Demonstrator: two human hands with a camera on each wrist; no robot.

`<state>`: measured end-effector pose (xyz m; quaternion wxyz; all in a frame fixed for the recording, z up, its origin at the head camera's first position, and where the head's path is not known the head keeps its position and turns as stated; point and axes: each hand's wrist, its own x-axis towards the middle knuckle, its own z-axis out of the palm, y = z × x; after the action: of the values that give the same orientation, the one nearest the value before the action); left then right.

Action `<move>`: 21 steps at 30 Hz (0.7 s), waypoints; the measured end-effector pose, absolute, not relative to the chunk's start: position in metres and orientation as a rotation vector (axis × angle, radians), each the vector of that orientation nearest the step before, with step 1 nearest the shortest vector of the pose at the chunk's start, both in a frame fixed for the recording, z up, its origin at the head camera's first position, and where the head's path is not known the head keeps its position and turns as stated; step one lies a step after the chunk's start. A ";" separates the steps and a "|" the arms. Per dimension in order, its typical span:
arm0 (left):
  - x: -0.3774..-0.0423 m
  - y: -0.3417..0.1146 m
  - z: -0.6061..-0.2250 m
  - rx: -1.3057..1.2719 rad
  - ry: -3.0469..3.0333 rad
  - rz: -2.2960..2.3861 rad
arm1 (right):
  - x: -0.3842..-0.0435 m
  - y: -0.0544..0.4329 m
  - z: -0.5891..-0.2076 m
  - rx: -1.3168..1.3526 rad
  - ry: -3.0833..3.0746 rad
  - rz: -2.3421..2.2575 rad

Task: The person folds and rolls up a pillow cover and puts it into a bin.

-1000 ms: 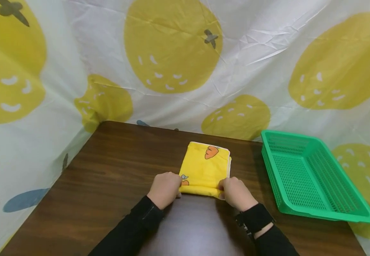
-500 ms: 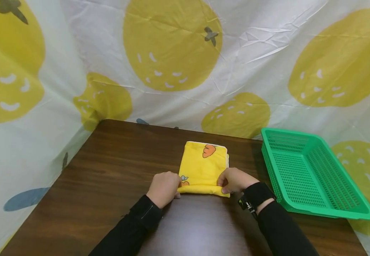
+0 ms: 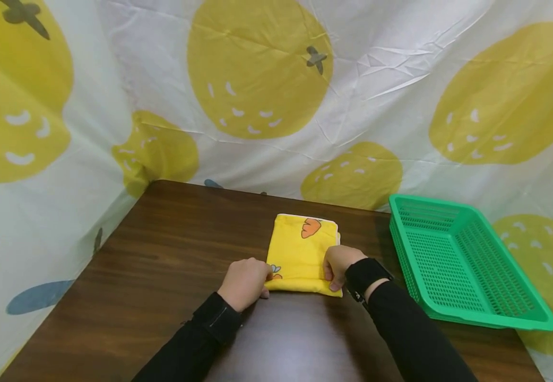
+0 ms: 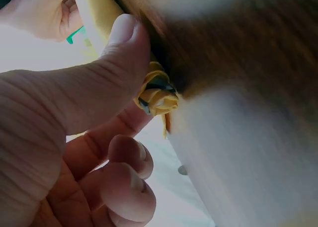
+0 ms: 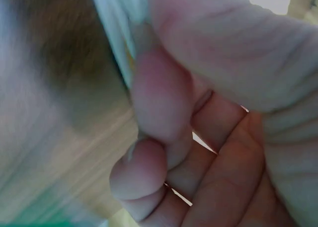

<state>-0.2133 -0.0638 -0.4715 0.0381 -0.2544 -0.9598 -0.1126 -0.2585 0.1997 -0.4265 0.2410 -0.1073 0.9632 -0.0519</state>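
Note:
A yellow cloth (image 3: 300,249) printed with orange carrots and edged in white lies folded flat, its near edge turned into a short roll. At the left end of that roll, my left hand (image 3: 244,284) pinches the cloth between thumb and forefinger. The left wrist view shows the layered, spiral end of the rolled cloth (image 4: 159,95) right beside the thumb. My right hand (image 3: 340,265) grips the roll's right end, its fingers curled. Close by the right fingertips, the right wrist view catches the cloth's pale edge (image 5: 117,33); the fingers hide the rest.
A green plastic basket (image 3: 453,270) with perforated walls stands to the right of the cloth. Everything sits on a dark brown wooden table (image 3: 186,254). A white curtain (image 3: 381,79) with yellow fruit prints hangs behind and at the left.
My right hand shifted outward and regripped the roll's right end, and its wrist has turned. The cloth has slid slightly left. My left hand keeps its place.

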 end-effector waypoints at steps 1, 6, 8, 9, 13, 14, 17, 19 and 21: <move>-0.213 -0.064 -0.471 -0.784 -2.949 -0.340 | -0.259 0.199 -0.426 -0.290 2.639 -0.131; -0.214 -0.064 -0.471 -0.799 -2.938 -0.328 | -0.284 0.218 -0.454 -0.347 2.619 -0.152; -0.216 -0.063 -0.473 -0.806 -2.925 -0.326 | -0.285 0.219 -0.455 -0.347 2.618 -0.162; -0.216 -0.063 -0.473 -0.807 -2.921 -0.322 | -0.284 0.219 -0.454 -0.344 2.619 -0.165; -0.217 -0.061 -0.475 -0.825 -2.905 -0.294 | -0.266 0.202 -0.427 -0.275 2.626 -0.167; -0.217 -0.060 -0.474 -0.827 -2.906 -0.289 | -0.267 0.203 -0.427 -0.269 2.623 -0.181; -0.217 -0.059 -0.474 -0.834 -2.915 -0.288 | -0.270 0.204 -0.428 -0.270 2.604 -0.188; -0.217 -0.059 -0.474 -0.839 -2.914 -0.294 | -0.277 0.210 -0.436 -0.299 2.589 -0.181; -0.217 -0.059 -0.475 -0.842 -2.907 -0.297 | -0.284 0.213 -0.442 -0.301 2.568 -0.169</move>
<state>-0.2171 -0.0587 -0.4747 0.0503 -0.2764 -0.9548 -0.0974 -0.2837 0.2131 -0.4422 0.2716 -0.1119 0.9538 -0.0627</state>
